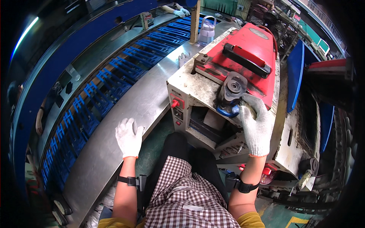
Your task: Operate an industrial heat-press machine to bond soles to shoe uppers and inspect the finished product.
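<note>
My left hand (128, 138), in a white knit glove, is at the near edge of the long metal worktop (125, 110). Its fingers are slightly bent and apart, with nothing in them. My right hand (256, 123), gloved the same way, is at the front of a red-topped machine (243, 49). Its fingers curl against a dark rounded machine part (233, 86) with a blue base (228, 111); some fingertips are hidden behind it. A black handle (247, 60) crosses the red cover.
A blue-slatted conveyor (95, 91) curves beyond the worktop. A clear bottle (206, 32) and a grey glove (184, 59) are beside the machine. Blue-gloved hands of another person (181, 12) show far off. A second machine (300, 133) stands at right. A red knob (175, 103) juts from the near panel.
</note>
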The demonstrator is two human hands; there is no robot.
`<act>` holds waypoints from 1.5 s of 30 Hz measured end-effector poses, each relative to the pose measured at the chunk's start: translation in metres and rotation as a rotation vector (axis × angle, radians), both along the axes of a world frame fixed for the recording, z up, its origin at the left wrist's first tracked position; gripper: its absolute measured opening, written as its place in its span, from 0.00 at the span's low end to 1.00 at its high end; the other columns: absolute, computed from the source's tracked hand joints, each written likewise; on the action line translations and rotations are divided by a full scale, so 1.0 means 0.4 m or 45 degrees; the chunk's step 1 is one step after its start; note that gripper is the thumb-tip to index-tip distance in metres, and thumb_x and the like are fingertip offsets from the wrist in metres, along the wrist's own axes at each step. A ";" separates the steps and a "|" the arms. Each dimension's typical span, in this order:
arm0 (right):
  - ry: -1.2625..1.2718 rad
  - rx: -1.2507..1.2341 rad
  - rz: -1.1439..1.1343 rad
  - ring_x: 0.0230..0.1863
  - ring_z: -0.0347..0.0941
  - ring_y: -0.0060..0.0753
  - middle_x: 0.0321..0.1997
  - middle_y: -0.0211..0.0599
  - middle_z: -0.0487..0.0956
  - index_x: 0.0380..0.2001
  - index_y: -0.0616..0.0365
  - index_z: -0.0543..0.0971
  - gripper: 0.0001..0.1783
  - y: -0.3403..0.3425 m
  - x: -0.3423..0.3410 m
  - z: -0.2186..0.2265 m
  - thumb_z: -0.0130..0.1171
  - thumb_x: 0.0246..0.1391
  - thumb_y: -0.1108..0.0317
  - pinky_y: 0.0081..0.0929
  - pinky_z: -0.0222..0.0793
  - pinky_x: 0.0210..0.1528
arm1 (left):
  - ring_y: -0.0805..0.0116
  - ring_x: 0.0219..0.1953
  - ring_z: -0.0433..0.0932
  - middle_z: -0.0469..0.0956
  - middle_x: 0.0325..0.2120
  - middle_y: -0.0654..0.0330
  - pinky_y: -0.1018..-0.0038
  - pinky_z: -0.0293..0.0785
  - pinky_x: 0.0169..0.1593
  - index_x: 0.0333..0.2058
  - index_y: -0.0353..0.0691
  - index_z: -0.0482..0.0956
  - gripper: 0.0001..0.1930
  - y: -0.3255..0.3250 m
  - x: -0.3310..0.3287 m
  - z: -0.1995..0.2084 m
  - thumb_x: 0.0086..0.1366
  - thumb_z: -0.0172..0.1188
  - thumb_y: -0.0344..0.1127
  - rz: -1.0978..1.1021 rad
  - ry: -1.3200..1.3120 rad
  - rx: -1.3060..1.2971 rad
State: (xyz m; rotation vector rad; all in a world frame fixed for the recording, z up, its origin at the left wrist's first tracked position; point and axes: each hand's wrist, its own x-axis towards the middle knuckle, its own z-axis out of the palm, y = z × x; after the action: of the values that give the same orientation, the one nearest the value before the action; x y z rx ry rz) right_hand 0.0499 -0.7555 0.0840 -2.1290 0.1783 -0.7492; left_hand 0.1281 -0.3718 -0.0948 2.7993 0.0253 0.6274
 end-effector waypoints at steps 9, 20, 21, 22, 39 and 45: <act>0.034 0.143 0.019 0.48 0.81 0.30 0.46 0.39 0.86 0.53 0.63 0.83 0.16 0.004 0.018 -0.025 0.62 0.61 0.75 0.28 0.75 0.56 | 0.47 0.65 0.71 0.77 0.59 0.47 0.51 0.63 0.69 0.54 0.44 0.81 0.26 0.011 -0.020 0.007 0.65 0.65 0.54 0.035 -0.019 0.101; 0.185 0.449 0.074 0.62 0.74 0.34 0.63 0.41 0.76 0.63 0.70 0.74 0.20 -0.089 0.036 -0.063 0.53 0.72 0.72 0.31 0.71 0.65 | 0.45 0.67 0.68 0.75 0.59 0.50 0.47 0.59 0.73 0.55 0.44 0.79 0.26 0.012 -0.009 -0.018 0.66 0.63 0.55 0.051 -0.012 -0.017; 0.188 0.210 0.094 0.64 0.72 0.34 0.65 0.42 0.75 0.65 0.69 0.73 0.22 -0.106 0.037 -0.065 0.52 0.73 0.71 0.30 0.71 0.65 | 0.45 0.68 0.67 0.75 0.59 0.49 0.47 0.59 0.74 0.55 0.43 0.79 0.26 0.011 -0.008 -0.012 0.66 0.62 0.55 0.042 0.011 -0.018; 0.177 0.210 0.114 0.64 0.72 0.33 0.67 0.42 0.75 0.66 0.68 0.73 0.22 -0.121 0.039 -0.071 0.52 0.73 0.70 0.30 0.71 0.65 | 0.46 0.68 0.67 0.75 0.60 0.49 0.48 0.58 0.74 0.54 0.41 0.80 0.26 0.008 -0.008 -0.006 0.66 0.62 0.54 0.040 0.023 -0.044; 0.023 0.183 0.049 0.28 0.55 0.09 0.44 0.20 0.75 0.64 0.57 0.79 0.20 -0.142 0.061 -0.096 0.57 0.73 0.65 0.13 0.51 0.29 | 0.47 0.71 0.65 0.74 0.62 0.49 0.50 0.51 0.77 0.55 0.37 0.80 0.28 0.009 -0.011 -0.010 0.67 0.61 0.55 0.058 0.060 -0.179; 0.020 0.220 0.039 0.28 0.55 0.10 0.42 0.20 0.74 0.63 0.57 0.79 0.20 -0.133 0.058 -0.094 0.56 0.73 0.65 0.14 0.51 0.29 | 0.47 0.70 0.65 0.74 0.61 0.50 0.50 0.52 0.77 0.55 0.37 0.80 0.28 0.011 -0.012 -0.015 0.66 0.61 0.54 0.049 0.035 -0.186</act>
State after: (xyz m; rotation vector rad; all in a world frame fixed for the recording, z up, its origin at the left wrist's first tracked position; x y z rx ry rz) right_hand 0.0732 -0.8085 0.0465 -1.9701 0.2110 -0.6748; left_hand 0.1234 -0.3674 -0.1009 2.6716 0.1255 0.5713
